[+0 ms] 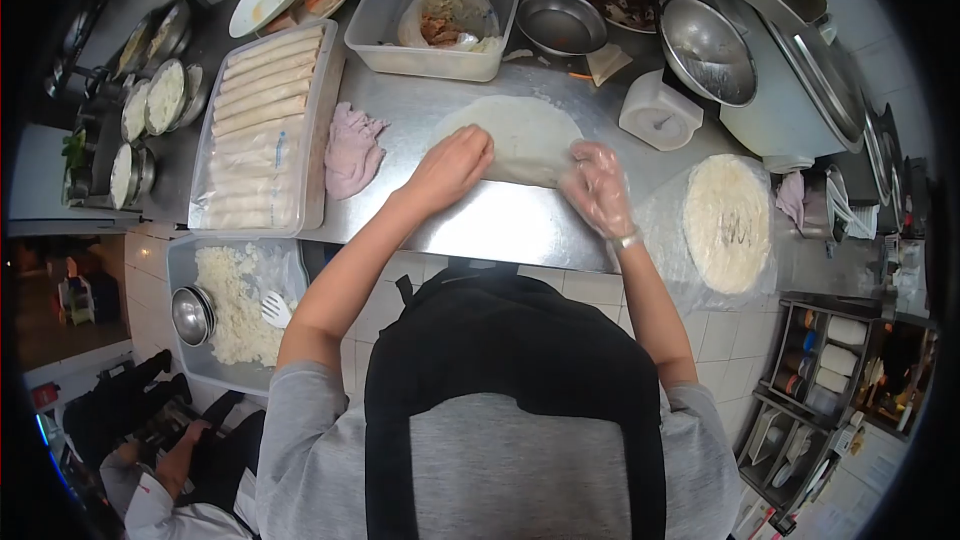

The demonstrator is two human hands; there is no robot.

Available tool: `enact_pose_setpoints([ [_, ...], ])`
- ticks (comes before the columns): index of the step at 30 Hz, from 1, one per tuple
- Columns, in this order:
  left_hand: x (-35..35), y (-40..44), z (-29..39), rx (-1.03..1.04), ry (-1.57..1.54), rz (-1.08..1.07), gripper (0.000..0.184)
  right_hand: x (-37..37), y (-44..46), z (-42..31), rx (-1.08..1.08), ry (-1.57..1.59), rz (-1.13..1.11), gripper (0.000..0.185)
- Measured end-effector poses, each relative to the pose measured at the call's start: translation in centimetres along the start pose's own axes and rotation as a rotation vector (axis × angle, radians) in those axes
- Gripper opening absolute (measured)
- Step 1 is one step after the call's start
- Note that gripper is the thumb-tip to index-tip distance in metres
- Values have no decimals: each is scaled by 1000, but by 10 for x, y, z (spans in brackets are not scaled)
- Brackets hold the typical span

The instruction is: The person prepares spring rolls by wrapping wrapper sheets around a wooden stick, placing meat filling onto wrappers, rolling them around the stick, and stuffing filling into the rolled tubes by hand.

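Note:
A thin, pale round wrapper [530, 130] lies on the steel worktop [500, 225], its near edge looking darker and slightly raised. My left hand [458, 170] is bare, its fingers pressed together on the wrapper's near left edge. At the near right edge is my right hand [597, 188], in a clear plastic glove, with its fingers curled in at the wrapper; their tips are partly blurred. Left of my left hand sits a crumpled pink cloth [352, 150]. To the right, a pale oval stack [728, 225] rests in clear plastic wrap.
A tray of long rolls [262, 90] stands left, above a bin of white shreds [235, 300]. Behind are a tub of bagged filling [430, 62], a metal bowl [562, 22] and a scale [660, 115] bearing another bowl [708, 52]. Another person [180, 460] is lower left.

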State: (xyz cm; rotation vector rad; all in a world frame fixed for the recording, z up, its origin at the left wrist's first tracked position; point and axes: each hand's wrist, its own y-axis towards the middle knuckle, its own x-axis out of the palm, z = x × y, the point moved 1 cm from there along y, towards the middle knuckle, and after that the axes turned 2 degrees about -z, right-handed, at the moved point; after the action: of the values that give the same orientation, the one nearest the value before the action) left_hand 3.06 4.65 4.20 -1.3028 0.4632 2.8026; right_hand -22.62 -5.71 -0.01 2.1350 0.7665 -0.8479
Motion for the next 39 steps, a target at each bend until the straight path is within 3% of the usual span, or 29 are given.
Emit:
enact_pose_setpoints([
  [1, -2, 9, -5, -22, 23, 19, 12, 0, 12, 0, 39, 18, 58, 26],
  [3, -5, 27, -16, -114, 58, 44, 12, 6, 30, 13, 85, -16, 79, 25],
  [7, -16, 35, -6, 19, 183, 268, 21, 12, 49, 32, 206, -123, 85, 23],
  [9, 3, 15, -10, 65, 66, 39, 38, 15, 51, 40, 228, -136, 74, 23],
  [10, 14, 2, -13, 65, 67, 45, 38, 16, 50, 46, 234, -131, 65, 21],
  [12, 35, -18, -15, 144, 293, -44, 49, 18, 54, 44, 236, -125, 50, 20],
  [14, 40, -24, -20, 149, 299, -29, 51, 15, 58, 34, 197, -123, 322, 16],
  [15, 42, -24, -20, 157, 306, -17, 54, 16, 60, 24, 193, -125, 315, 16],
  [18, 37, -17, -19, 103, 244, -34, 51, 35, 61, -17, 77, -147, 132, 14],
  [20, 32, -12, -24, 69, 255, -48, 48, 49, 61, -38, -68, -75, -155, 19],
  [26, 17, -15, -34, -5, 211, -56, 42, 31, 63, -35, 52, -174, -322, 31],
  [32, 5, -23, -48, -43, 198, -36, 41, -11, 61, 1, 95, -190, -534, 30],
  [37, 18, 13, -35, -73, 215, -144, 37, -3, 114, 14, 249, 42, -489, 40],
  [39, 40, 36, -26, 79, 86, -145, 35, 10, 138, 21, 270, 56, -475, 43],
])
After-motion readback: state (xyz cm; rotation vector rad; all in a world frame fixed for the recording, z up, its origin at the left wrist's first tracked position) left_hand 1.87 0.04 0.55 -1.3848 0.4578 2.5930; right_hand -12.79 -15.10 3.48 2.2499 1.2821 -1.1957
